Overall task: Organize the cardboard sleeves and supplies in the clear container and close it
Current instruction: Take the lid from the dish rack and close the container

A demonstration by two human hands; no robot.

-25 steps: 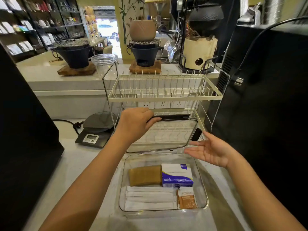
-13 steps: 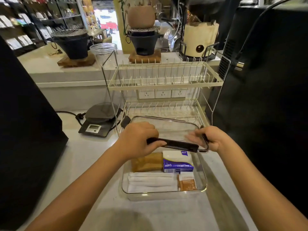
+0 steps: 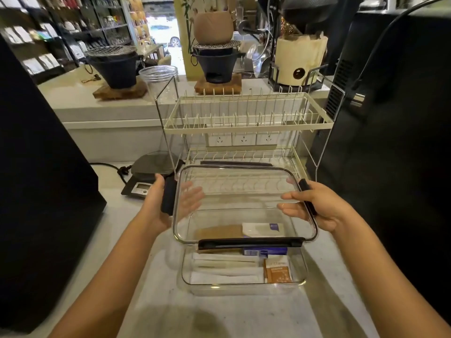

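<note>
You've swung the clear rectangular lid with black clasps [image 3: 244, 203] flat above the clear plastic container [image 3: 244, 286], left hand [image 3: 158, 206] and right hand [image 3: 317, 208] gripping its side clasps.

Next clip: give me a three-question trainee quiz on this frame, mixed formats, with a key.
1. True or false: the clear lid is already seated flat on the clear container.
2. Multiple choice: where do the left hand and right hand grip the lid? A) both on the near edge B) one on each side edge C) only one hand holds it
3. Fill in: the orange packet lies in the container's near-____ corner.

Key:
1. False; the lid is held above the container, tilted, near edge lowest.
2. B; the hands are at the black side latches.
3. Right, beside the white folded sleeves.
</note>
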